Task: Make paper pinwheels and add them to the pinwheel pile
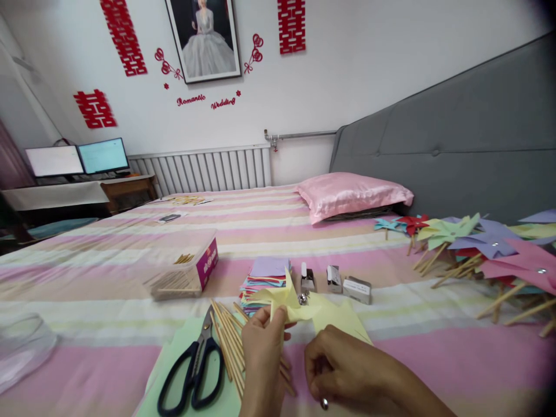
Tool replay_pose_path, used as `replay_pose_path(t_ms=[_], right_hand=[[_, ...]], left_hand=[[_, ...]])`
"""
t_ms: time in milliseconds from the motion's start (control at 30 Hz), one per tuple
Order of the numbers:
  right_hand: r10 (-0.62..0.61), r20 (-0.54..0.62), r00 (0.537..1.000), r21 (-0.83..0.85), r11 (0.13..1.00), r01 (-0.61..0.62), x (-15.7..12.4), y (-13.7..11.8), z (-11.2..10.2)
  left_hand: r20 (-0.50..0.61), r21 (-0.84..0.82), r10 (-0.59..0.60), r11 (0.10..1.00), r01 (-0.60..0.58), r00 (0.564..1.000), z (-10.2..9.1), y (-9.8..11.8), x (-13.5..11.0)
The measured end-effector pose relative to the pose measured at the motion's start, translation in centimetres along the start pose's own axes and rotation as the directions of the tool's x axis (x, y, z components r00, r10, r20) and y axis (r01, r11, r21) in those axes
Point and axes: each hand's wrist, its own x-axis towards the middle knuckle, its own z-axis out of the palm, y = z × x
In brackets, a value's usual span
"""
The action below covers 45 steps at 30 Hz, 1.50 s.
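My left hand [267, 341] is closed on a pale yellow paper pinwheel [282, 306], pinching it between thumb and fingers with its blades folded in. To the right, my right hand [336, 365] is curled, and a shiny silver thumbtack [324, 403] shows at its fingertips. Behind it a flat yellow paper sheet [336, 315] lies on the bed. More silver tacks [303, 299] sit in a small heap just beyond the pinwheel. Thin wooden sticks [228, 341] lie beside my left hand, next to dark-handled scissors [193, 370] on green paper [178, 347].
A stack of coloured paper [269, 267] and small boxes [357, 289] stand ahead. At left is a clear box of sticks [182, 278] beyond a plastic bag [26, 347]. Several finished pinwheels [490, 240] lie at right, near a pink pillow [351, 194] and grey headboard [456, 127].
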Motion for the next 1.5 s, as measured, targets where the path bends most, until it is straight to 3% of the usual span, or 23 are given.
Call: replay_pose_path(t_ms=[267,400,533,667,900,1100,1267,1500], right_hand=[[0.022,-0.032,0.999,0.239,0.971,-0.014,-0.5,-0.2,-1.2],[0.081,-0.172,0.982,0.244,0.969,-0.037,-0.4,0.2,-2.2],[0.210,-0.351,0.912,0.297,0.949,-0.105,0.1,1.4,-3.2],[0.250,-0.521,0.816,0.215,0.964,-0.158,0.8,3.3,-3.6],[0.243,-0.583,0.775,0.101,0.969,-0.227,1.6,5.3,-2.9],[0.197,-0.549,0.812,0.052,0.978,-0.202,1.6,4.1,-2.5],[0.119,-0.306,0.945,0.123,0.989,-0.084,1.2,2.2,-1.0],[0.058,-0.343,0.938,-0.120,0.987,-0.105,1.2,1.8,-0.2]], left_hand=[[0.012,0.011,0.026,1.000,-0.027,1.000,0.0,-0.1,0.0],[-0.007,0.007,0.028,1.000,-0.028,1.000,0.1,0.0,-0.1],[-0.017,0.004,0.024,1.000,-0.024,1.000,0.1,0.0,-0.1],[-0.008,0.006,0.018,1.000,-0.018,1.000,0.0,0.0,-0.1],[-0.012,0.021,0.027,0.999,-0.027,1.000,0.1,-0.1,0.0],[-0.009,0.020,0.037,0.999,-0.036,0.999,0.1,-0.2,0.1],[-0.019,0.026,0.051,0.998,-0.051,0.999,0.0,0.1,0.0],[-0.024,0.021,-0.003,1.000,0.004,1.000,0.0,0.0,-0.1]])
